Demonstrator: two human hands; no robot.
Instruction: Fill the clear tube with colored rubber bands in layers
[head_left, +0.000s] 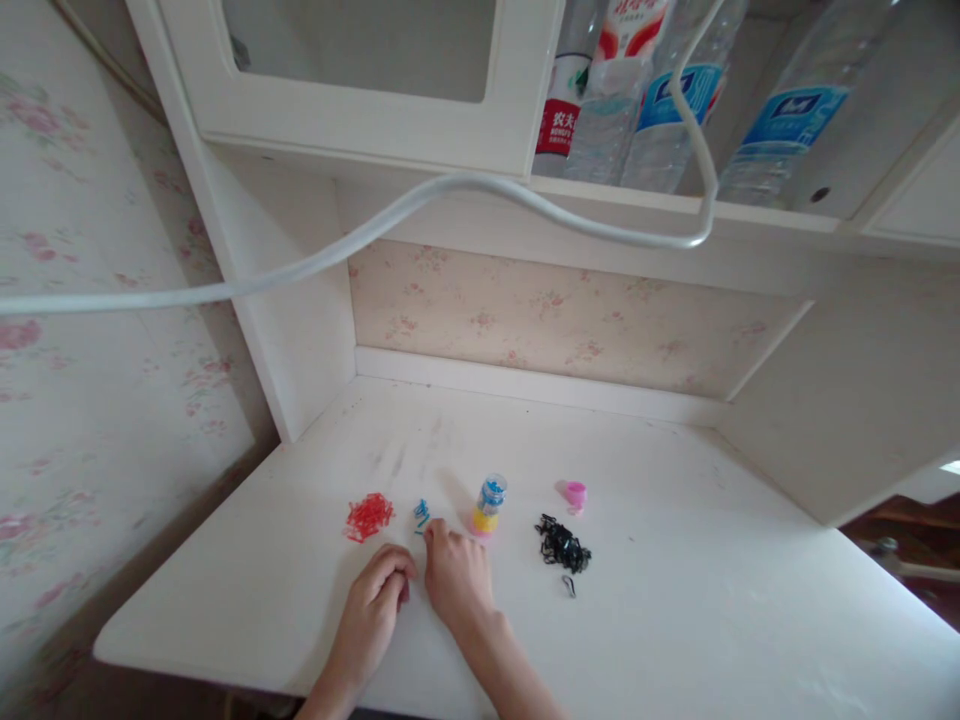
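My left hand (381,582) rests over the front of the white desk with its fingers curled in; whatever they may hold is hidden. Close beside it, my right hand (459,578) has its fingertips pinched at the near edge of a little heap of blue and teal elastic bands (421,510). What lies between those fingertips is too small to make out. A small clear bottle (491,498) stands upright just beyond my right hand, with blue showing above yellow and pink. Left of the blue bands is a pile of red elastic bands (368,517).
Right of the bottle lie a pile of black elastic bands (562,545) and a pink cap (575,494). A white cable (465,183) crosses in front of the cabinet. Plastic bottles (787,120) fill the upper shelf. White side panels border the desk (675,600).
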